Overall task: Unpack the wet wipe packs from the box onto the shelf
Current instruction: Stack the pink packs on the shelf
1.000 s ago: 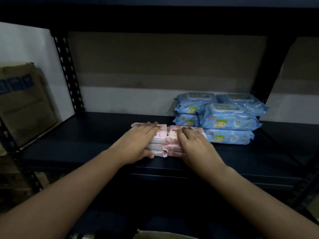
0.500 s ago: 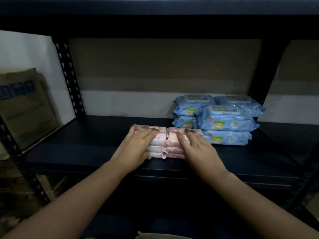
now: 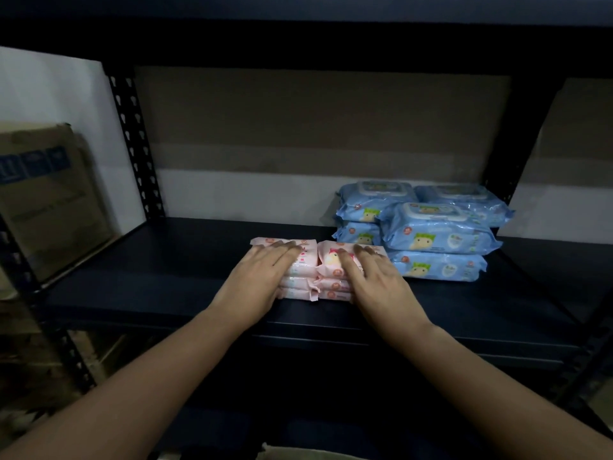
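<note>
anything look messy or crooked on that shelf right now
Nothing much stands out. The pink packs sit in two neat side-by-side stacks under the left hand and right hand. The blue packs are stacked a little unevenly, upper ones overhanging, but none has toppled or looks torn.

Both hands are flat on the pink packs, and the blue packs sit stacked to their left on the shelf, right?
Not quite: the head view shows the blue packs stacked to the right of the pink packs, not the left. The rest holds: the left hand and right hand lie flat on the pink packs on the shelf.
</note>
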